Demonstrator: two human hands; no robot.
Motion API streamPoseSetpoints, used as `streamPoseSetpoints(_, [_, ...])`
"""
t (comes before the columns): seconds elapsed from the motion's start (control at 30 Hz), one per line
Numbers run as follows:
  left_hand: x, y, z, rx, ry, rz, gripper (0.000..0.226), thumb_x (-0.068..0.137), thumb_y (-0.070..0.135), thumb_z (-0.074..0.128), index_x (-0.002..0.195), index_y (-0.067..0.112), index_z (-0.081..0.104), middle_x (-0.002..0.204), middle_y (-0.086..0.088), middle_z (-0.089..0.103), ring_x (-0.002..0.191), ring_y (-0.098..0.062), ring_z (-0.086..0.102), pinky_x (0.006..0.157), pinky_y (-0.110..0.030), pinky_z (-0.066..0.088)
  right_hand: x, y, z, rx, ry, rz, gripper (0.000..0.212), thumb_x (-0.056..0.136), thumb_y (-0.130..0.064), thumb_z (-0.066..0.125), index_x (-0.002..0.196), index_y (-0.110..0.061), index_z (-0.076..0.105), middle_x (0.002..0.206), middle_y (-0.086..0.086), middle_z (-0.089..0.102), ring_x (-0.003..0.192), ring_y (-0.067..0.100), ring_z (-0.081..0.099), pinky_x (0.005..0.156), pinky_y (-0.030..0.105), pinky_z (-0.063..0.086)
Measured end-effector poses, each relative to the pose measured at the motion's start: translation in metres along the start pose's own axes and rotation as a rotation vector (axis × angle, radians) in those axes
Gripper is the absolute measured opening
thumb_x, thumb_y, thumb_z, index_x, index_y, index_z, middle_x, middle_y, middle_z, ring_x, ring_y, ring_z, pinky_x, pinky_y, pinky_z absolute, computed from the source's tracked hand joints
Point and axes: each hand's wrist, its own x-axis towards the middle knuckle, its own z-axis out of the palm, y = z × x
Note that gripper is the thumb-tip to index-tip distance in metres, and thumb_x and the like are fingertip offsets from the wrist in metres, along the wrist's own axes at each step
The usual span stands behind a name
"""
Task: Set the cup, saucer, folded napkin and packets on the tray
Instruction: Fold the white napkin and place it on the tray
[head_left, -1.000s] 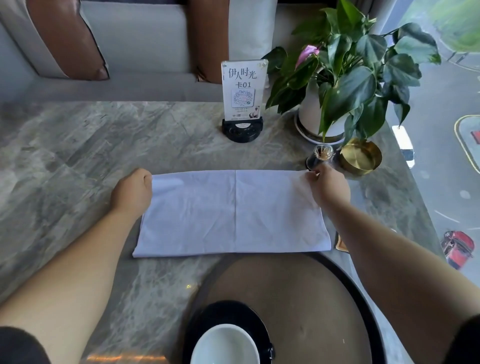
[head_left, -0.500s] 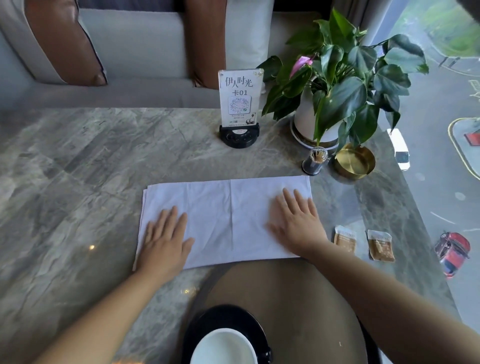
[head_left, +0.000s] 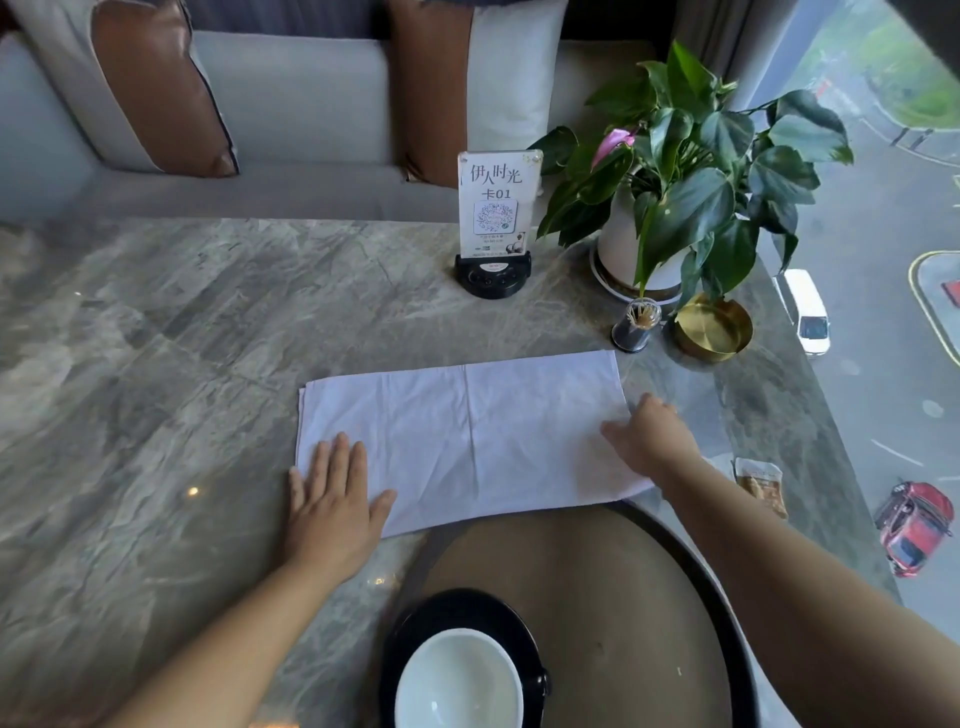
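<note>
A white napkin (head_left: 467, 436) lies flat on the marble table, folded to a long rectangle with a centre crease. My left hand (head_left: 332, 504) rests flat with fingers spread on its near left corner. My right hand (head_left: 649, 436) is at the napkin's right edge, thumb on top and fingers curled at the edge. A round brown tray with a dark rim (head_left: 722, 597) sits near me, holding a black saucer (head_left: 415, 629) with a white-lined cup (head_left: 457, 680) on it. A brown packet (head_left: 761, 483) lies right of my right forearm; anything beside it is hidden by the arm.
A sign stand (head_left: 496, 223), a potted plant (head_left: 670, 197), a toothpick holder (head_left: 636, 327) and a gold dish (head_left: 711, 327) stand at the table's far right. The table's right edge runs along a window. A sofa with cushions lies beyond the far edge.
Both hands came back from the napkin's far corners and pressed flat on it. Now the left hand sits at the near left corner and the right hand has slid to the right edge.
</note>
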Motion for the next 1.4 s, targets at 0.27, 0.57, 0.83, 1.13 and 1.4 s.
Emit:
streamPoseSetpoints(0.27, [-0.001, 0.002, -0.002, 0.024, -0.065, -0.032, 0.083, 0.085, 0.065, 0.000, 0.150, 0.015, 0.001, 0.160, -0.008, -0.008, 0.146, -0.026, -0.012, 0.116, -0.055, -0.002, 0.004, -0.001, -0.023, 0.472, -0.275, 0.180, 0.022, 0.083, -0.025, 0.070, 0.086, -0.005, 0.062, 0.081, 0.012, 0.062, 0.067, 0.027, 0.062, 0.052, 0.025, 0.050])
streamPoseSetpoints(0.57, [0.004, 0.006, -0.005, -0.012, -0.092, -0.036, 0.073, 0.094, 0.059, 0.015, 0.150, 0.016, -0.004, 0.160, -0.006, -0.013, 0.144, -0.024, -0.018, 0.116, -0.054, -0.006, -0.001, -0.001, -0.038, 0.546, -0.292, 0.060, 0.016, 0.087, -0.016, 0.060, 0.095, -0.003, 0.061, 0.101, 0.023, 0.066, 0.086, 0.034, 0.065, 0.075, 0.041, 0.051])
streamPoseSetpoints(0.83, [0.031, 0.037, -0.011, -0.038, -0.107, 0.008, 0.073, 0.093, 0.060, 0.014, 0.150, 0.018, -0.007, 0.159, -0.004, -0.016, 0.144, -0.022, -0.020, 0.116, -0.053, -0.007, -0.010, 0.007, -0.074, 0.453, 0.025, -0.213, 0.010, 0.085, -0.025, 0.063, 0.088, -0.015, 0.062, 0.086, 0.010, 0.066, 0.078, 0.031, 0.065, 0.073, 0.047, 0.058])
streamPoseSetpoints(1.13, [0.036, 0.041, -0.011, -0.072, -0.008, 0.059, 0.073, 0.093, 0.059, 0.018, 0.150, 0.016, 0.005, 0.161, -0.006, -0.004, 0.146, -0.024, -0.008, 0.116, -0.053, -0.002, -0.060, -0.099, -0.066, 0.550, 0.081, -0.645, 0.026, 0.084, -0.034, 0.064, 0.077, -0.010, 0.055, 0.066, 0.005, 0.057, 0.059, 0.017, 0.050, 0.057, 0.035, 0.045])
streamPoseSetpoints(1.4, [-0.010, -0.005, -0.012, -0.063, 0.059, 0.071, 0.069, 0.087, 0.048, 0.030, 0.137, 0.004, 0.046, 0.147, -0.016, 0.041, 0.136, -0.033, 0.037, 0.109, -0.055, 0.031, -0.073, -0.208, 0.068, 0.207, -0.104, -0.730, 0.020, 0.087, -0.031, 0.056, 0.074, -0.020, 0.046, 0.070, -0.003, 0.053, 0.071, 0.023, 0.049, 0.060, 0.029, 0.031])
